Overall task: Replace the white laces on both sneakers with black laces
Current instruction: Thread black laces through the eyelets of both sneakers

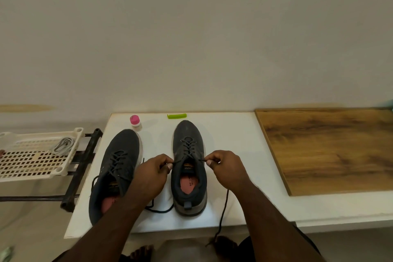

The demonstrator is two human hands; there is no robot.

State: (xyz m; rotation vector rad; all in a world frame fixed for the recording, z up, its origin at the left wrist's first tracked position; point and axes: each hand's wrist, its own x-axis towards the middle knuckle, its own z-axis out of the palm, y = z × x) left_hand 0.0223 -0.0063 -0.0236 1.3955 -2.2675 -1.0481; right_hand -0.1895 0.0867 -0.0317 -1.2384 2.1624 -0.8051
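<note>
Two dark sneakers on the white table (223, 134), toes toward the far edge, heels toward the near edge. Both carry black laces through the eyelets; no white lace on either shoe.

Right sneaker (189, 168), mid-table: laced up to the top eyelets. Left hand (154, 169) pinches the left end of its lace (188, 148) just beside the collar; right hand (222, 166) pinches the right end on the opposite side. Both hands closed on the lace, pulling outward, level with the tongue. Judgement: tensioning the two ends evenly so the crossings seat before a knot. The right tail runs back over the near edge and hangs below the table; the left tail loops on the table beside the heel.

Left sneaker (116, 172), near the left edge, angled slightly: laced, ends loose and trailing on the table, untied. Probably set aside for tying later.

Tray (38, 155), on a dark rack off the left edge: holds a pale bundle (63, 144), likely the removed white laces, kept out of the working area.

Far edge: small bottle (135, 122) with pink cap; green clip (177, 115). Neither in use. Wooden board (329, 149) toward the right edge.

Status estimate: relacing nearly complete; tying remains.
</note>
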